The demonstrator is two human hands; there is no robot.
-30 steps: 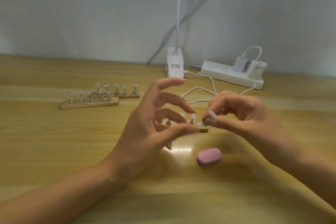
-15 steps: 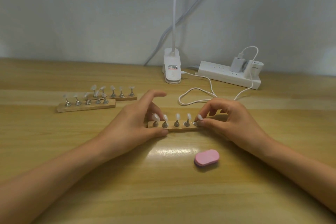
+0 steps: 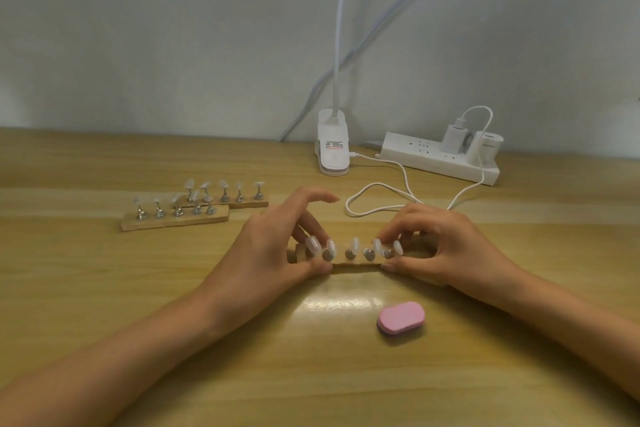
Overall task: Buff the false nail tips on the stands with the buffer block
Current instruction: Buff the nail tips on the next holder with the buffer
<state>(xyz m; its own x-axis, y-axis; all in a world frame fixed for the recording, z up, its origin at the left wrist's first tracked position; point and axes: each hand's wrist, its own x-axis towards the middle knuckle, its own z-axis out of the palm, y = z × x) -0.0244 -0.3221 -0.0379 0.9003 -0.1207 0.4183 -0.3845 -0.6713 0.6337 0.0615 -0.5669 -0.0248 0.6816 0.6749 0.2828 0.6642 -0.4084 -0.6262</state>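
Obs.: person seated at a wooden table [image 3: 104, 288], both bare forearms in view. The near stand [image 3: 356, 265], a narrow wooden strip carrying five false nail tips [image 3: 354, 243] on small metal pegs, lies flat on the table between the hands, long axis running left to right across the person. Left hand [image 3: 273, 253] pinches the stand's left end, thumb on the front edge, fingers curled round behind, index finger lifted clear. Right hand [image 3: 443, 246] does likewise at the right end, thumb on the front edge, fingers curled over the top beside the last tip. Neither hand holds anything else. Buffer block [image 3: 401, 317], a pink oval pad, lies untouched on the table on the person's side of the stand, apart from it and offset to the right; its long axis is roughly parallel to the stand, right end angled slightly away. It sits near the right wrist and well apart from the left hand, so the right hand is judged the natural one to fetch it while the left steadies the stand. Buffing not yet begun on this row. Two more stands [image 3: 173, 220] with tips lie farther off to the left. Clip lamp base [image 3: 332, 149], power strip [image 3: 440, 160] and white cable [image 3: 381, 198] behind.
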